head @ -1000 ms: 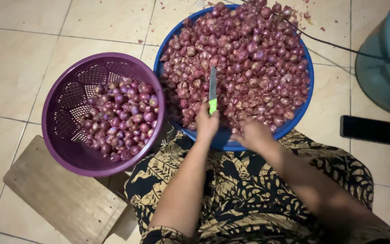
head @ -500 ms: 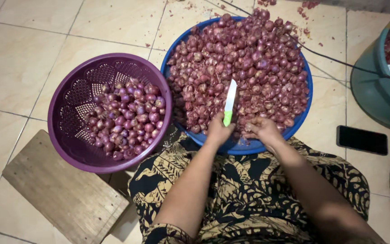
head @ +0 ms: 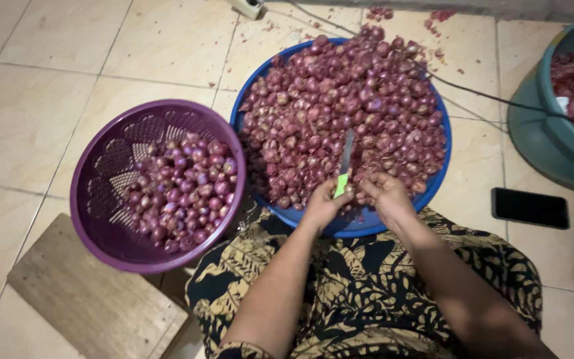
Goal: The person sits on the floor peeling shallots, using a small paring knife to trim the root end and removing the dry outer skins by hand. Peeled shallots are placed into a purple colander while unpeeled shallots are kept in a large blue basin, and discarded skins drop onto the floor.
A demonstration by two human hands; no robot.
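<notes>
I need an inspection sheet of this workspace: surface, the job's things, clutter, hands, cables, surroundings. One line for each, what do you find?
Surface: beige tiled floor, with onion skin scraps near the top edge.
Job's things: blue basin heaped with shallots; purple perforated basket holding smoother, shinier shallots; knife with green handle.
Clutter: black phone on the floor; wooden board beside the basket.
Hands: left hand holds the knife; right hand is beside it over the basin's near rim.
Cables: one dark cable runs behind the basin.
Surroundings: green tub at right, holding reddish scraps.
</notes>
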